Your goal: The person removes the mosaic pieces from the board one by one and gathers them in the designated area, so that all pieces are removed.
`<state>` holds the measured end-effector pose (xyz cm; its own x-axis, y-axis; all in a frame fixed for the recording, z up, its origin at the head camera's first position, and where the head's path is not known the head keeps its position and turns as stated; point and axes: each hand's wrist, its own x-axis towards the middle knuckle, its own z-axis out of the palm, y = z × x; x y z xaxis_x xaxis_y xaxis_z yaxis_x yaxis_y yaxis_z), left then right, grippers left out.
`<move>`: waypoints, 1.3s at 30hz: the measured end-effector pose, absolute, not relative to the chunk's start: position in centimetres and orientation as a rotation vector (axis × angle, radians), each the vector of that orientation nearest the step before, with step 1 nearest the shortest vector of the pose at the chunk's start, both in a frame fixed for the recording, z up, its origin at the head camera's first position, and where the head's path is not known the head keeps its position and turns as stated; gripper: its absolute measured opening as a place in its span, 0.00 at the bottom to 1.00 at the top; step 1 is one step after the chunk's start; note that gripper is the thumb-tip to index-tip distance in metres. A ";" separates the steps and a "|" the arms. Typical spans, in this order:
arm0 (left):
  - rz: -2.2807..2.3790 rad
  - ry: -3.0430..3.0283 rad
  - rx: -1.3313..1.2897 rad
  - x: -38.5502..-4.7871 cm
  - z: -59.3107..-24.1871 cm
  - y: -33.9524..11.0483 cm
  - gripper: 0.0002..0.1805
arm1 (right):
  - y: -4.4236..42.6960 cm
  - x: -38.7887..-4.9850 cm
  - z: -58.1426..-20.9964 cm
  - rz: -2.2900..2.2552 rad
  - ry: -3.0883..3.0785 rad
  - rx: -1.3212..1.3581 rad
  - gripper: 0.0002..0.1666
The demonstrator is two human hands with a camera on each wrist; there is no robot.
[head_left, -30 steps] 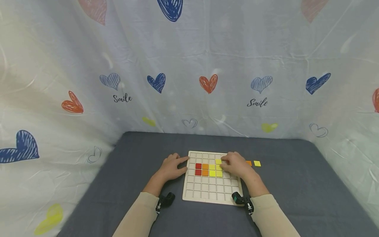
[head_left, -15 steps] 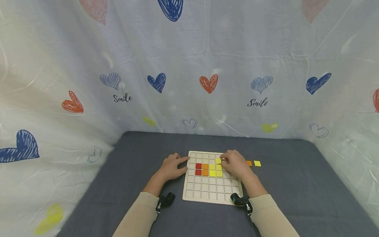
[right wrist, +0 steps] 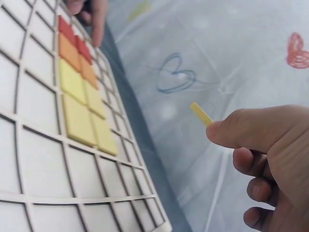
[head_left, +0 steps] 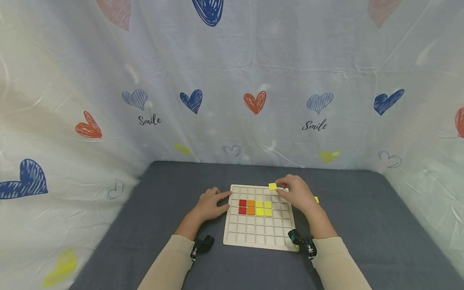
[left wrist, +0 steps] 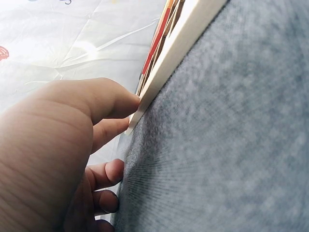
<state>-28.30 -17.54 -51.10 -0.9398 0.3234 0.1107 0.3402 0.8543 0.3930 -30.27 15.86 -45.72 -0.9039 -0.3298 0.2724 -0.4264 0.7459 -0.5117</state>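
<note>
One yellow tile (head_left: 272,186) jutting from right fingers (right wrist: 236,129) clamped on it, left fingers (head_left: 222,196) apart, touching gridded board (head_left: 251,237)

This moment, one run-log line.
left hand: touching board edge | right hand: pinching yellow tile aloft | on board: eight tiles

The table (head_left: 250,268) had a dark grey top that looked like soft cloth. Its two far corners were round. A flat, pale board (head_left: 260,229) with lines that made lots of little boxes lay on it, near the middle. To the right of the board, and apart from it, lay a small yellow square (head_left: 317,199). Only a bit of it showed.
</note>
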 end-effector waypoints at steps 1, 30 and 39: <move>-0.646 -2.986 -0.533 -28.3 -51.1 -17.5 0.28 | 16.0 -30.2 -45.4 0.877 -2.768 0.603 0.16; -0.643 -2.985 -0.519 -28.5 -51.4 -17.6 0.28 | 25.0 -28.3 -41.1 1.027 -2.618 0.307 0.18; -0.629 -2.978 -0.528 -28.5 -51.5 -17.6 0.28 | 28.2 -28.0 -42.2 1.016 -2.693 0.139 0.21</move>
